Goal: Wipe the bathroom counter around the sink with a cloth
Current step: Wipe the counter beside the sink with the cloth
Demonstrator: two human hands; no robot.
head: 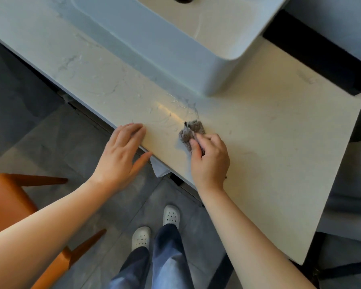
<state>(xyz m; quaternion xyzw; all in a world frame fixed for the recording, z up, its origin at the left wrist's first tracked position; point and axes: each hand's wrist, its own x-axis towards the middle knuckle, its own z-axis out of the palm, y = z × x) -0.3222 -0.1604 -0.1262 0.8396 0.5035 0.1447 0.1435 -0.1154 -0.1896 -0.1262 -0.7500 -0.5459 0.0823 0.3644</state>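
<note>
at lower centre the right hand (209,161) pinches the bunched grey cloth (191,133) on the counter (269,142); the left hand (123,155), fingers straight, rests on the near edge. beyond, streaks before the sink (217,80) could get missed, since the small wad covers little.

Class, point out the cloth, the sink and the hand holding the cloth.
grey cloth (193,127), head view, bunched top fold.
sink (154,53), head view, front outer wall.
right hand (210,161), head view, back of the hand.
</note>
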